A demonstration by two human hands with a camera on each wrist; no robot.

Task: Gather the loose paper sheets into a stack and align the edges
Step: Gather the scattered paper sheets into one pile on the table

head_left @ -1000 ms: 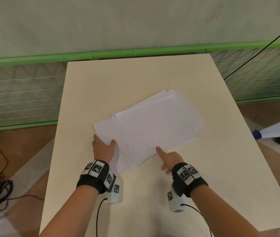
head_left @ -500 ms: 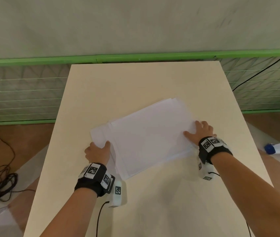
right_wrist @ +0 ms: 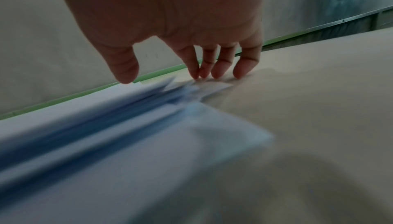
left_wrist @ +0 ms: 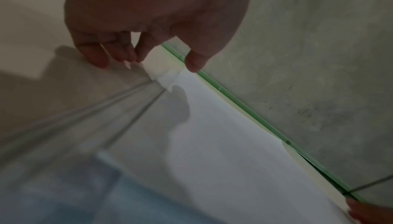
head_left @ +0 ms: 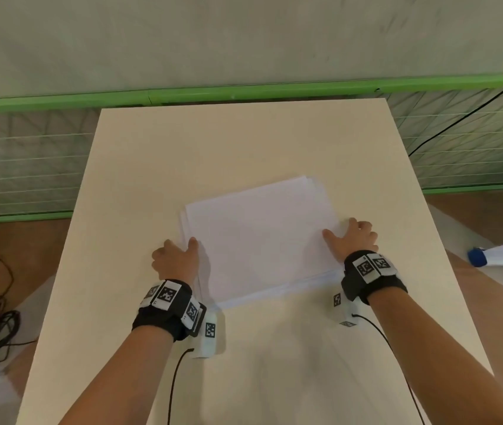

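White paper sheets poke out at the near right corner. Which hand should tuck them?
Probably the right hand: it touches the white paper stack's right edge beside that corner; the left hand is opposite.

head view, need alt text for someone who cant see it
Two bare hands bracket a nearly squared stack of white paper on a beige table, the left hand at its left edge and the right hand at its right edge. Sheet edges are slightly offset at the corners. A green rail runs behind.

White paper sheets point(head_left: 262, 237); beige table point(head_left: 244, 142); green rail point(head_left: 244, 93); black-white checkered wristbands point(head_left: 167, 305).
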